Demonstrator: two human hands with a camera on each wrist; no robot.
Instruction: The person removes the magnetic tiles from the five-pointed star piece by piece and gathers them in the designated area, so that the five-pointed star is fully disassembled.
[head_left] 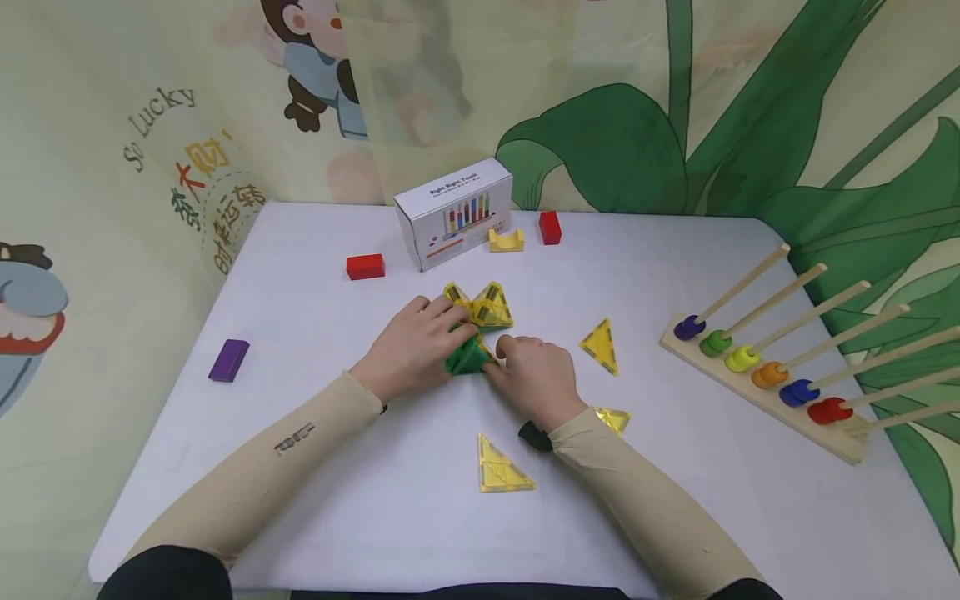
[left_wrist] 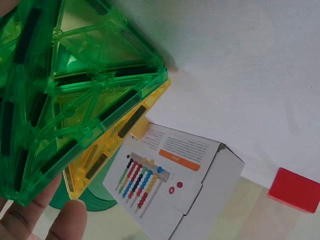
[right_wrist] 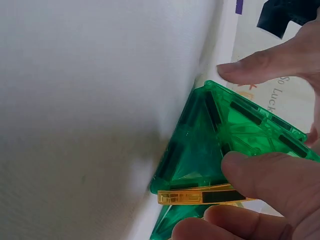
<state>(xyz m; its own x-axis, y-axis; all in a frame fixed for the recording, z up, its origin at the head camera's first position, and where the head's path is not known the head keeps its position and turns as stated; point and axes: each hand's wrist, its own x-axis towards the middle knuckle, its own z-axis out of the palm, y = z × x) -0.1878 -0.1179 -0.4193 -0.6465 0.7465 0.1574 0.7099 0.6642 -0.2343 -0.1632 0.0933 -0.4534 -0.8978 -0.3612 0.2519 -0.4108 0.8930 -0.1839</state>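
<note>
Green triangular magnetic tiles [head_left: 468,358] stand joined as a peaked shape on the table, between both hands. My left hand [head_left: 412,346] holds them from the left, its fingertips [left_wrist: 67,220] at their far edge, close to the tip of a yellow tile [left_wrist: 135,120]. In the right wrist view, my right hand [right_wrist: 280,190] pinches a yellow triangular magnetic tile [right_wrist: 180,197] between thumb and fingers, against the green wall. Two raised yellow tiles [head_left: 492,307] stand just behind the green ones. The palms hide part of the build.
Loose yellow triangles [head_left: 600,346] lie right of the hands and nearer the front [head_left: 501,467]. A white box [head_left: 453,212], a yellow arch block [head_left: 506,241] and red blocks [head_left: 365,267] stand behind. Left lies a purple block [head_left: 228,360]; right, a wooden peg rack [head_left: 765,392] with coloured beads.
</note>
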